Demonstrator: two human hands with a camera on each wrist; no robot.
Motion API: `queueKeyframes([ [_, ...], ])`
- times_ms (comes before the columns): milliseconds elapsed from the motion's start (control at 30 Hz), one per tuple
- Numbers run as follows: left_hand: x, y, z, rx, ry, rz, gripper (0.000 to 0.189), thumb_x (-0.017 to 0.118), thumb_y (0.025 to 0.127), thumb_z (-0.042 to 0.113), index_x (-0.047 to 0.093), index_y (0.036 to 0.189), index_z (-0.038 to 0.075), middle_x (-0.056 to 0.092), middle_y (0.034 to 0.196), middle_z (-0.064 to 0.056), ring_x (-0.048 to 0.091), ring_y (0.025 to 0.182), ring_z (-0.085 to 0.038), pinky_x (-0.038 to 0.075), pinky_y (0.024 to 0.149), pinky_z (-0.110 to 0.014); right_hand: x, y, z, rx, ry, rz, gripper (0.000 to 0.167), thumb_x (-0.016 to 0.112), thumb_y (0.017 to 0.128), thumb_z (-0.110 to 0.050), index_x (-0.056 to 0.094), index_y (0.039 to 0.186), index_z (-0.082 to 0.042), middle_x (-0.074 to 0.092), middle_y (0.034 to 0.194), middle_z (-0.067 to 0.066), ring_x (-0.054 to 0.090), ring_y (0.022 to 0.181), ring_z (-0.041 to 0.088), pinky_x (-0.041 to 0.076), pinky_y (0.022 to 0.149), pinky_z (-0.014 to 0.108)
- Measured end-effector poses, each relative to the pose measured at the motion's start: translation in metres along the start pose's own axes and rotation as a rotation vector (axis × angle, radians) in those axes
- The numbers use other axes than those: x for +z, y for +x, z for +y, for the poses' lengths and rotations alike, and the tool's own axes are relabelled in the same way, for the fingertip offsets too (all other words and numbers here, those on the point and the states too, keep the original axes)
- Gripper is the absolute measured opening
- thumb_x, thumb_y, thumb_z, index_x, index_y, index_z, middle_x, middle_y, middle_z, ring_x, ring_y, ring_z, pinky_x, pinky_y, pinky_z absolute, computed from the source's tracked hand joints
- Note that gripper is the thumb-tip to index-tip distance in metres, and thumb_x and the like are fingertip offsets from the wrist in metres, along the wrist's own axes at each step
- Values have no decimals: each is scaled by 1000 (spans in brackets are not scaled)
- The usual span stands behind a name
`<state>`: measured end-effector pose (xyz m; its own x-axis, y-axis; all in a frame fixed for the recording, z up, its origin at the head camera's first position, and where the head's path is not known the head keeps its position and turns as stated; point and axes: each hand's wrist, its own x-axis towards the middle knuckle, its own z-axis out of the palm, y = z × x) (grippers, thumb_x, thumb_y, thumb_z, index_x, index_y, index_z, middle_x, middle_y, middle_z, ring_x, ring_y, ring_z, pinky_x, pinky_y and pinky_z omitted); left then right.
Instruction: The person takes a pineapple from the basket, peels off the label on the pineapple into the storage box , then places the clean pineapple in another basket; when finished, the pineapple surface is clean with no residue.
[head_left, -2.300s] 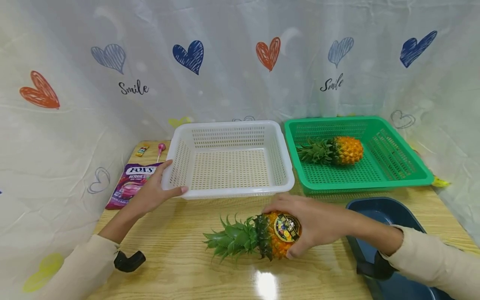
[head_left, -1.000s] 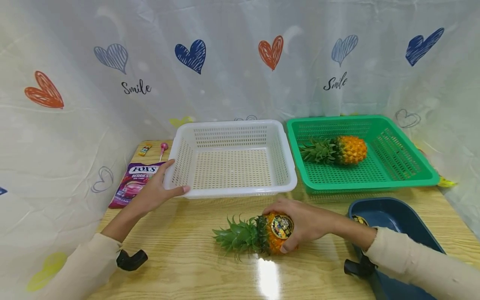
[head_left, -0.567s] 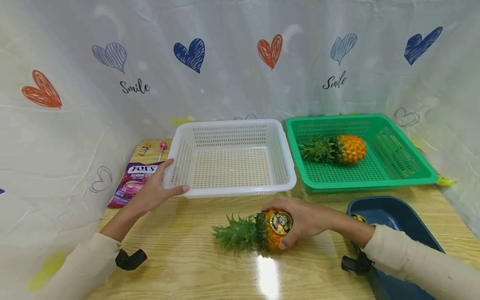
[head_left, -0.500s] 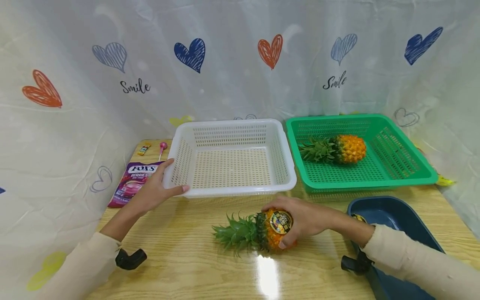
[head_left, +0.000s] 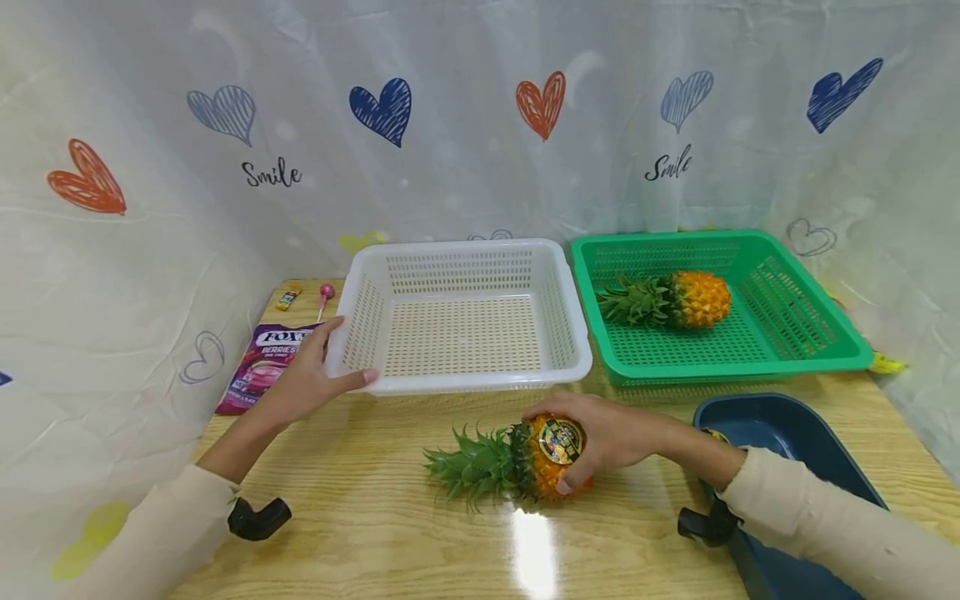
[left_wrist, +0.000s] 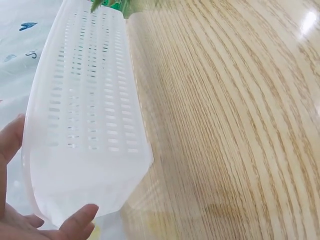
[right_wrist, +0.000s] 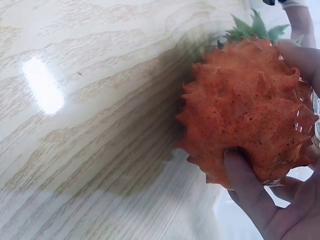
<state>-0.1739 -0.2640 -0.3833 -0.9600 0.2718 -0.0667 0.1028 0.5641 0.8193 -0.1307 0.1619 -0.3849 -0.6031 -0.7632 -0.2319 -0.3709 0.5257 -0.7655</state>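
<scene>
My right hand (head_left: pixel 611 433) grips a small pineapple (head_left: pixel 543 458) by its orange body, thumb on the near side and fingers over the far side. Its green crown points left, and a round black-and-gold sticker faces up. In the right wrist view the pineapple's orange base (right_wrist: pixel 240 110) fills the grasp close over the wooden table. My left hand (head_left: pixel 311 383) holds the front left corner of a white slotted basket (head_left: pixel 465 385), thumb along the front rim and fingers on the left side. The left wrist view shows fingers and thumb around that basket corner (left_wrist: pixel 90 175).
A green basket (head_left: pixel 742 369) at the back right holds another pineapple (head_left: pixel 701 298). My right forearm crosses a dark blue tray (head_left: pixel 780 417). A purple FOX'S candy bag (head_left: pixel 258 375), a pink lollipop (head_left: pixel 326 292) and a small yellow wrapper (head_left: pixel 287 298) lie left of the white basket.
Since the oldest frame, the held pineapple has shifted slightly right and the right forearm has swung left, uncovering a black-and-gold label by the blue tray. The left hand stays on the basket.
</scene>
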Motion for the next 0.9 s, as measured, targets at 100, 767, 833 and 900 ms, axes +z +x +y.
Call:
queueKeyframes([
  [100,-1,-1,1,31,-17,31,96,74,92,27,9,160,7,35,147,-25,55,124,-43,52,97,-54,0,1,1,-10,34,-8,84,86,75,-32,47,148,-13,52,128,5,59,102,16,56,80,27],
  [767,2,-28,33,216,-113,212,67,66,97,12,31,153,5,38,153,-15,46,136,-32,42,99,-8,0,0,2,-18,48,-9,84,86,76,-32,47,148,-13,51,131,6,60,102,14,57,80,27],
  [833,6,-30,36,249,-127,186,66,66,96,7,32,153,4,40,151,-15,48,134,-25,43,100,-10,1,0,2,-15,50,-8,84,86,76,-31,47,148,-13,51,130,6,60,102,14,57,80,27],
  [900,11,-33,39,274,-134,158,66,67,95,5,34,152,5,41,151,-15,49,133,-19,44,100,-12,1,0,2,-15,52,-4,84,86,75,-31,47,148,-14,51,130,7,60,102,14,57,80,27],
])
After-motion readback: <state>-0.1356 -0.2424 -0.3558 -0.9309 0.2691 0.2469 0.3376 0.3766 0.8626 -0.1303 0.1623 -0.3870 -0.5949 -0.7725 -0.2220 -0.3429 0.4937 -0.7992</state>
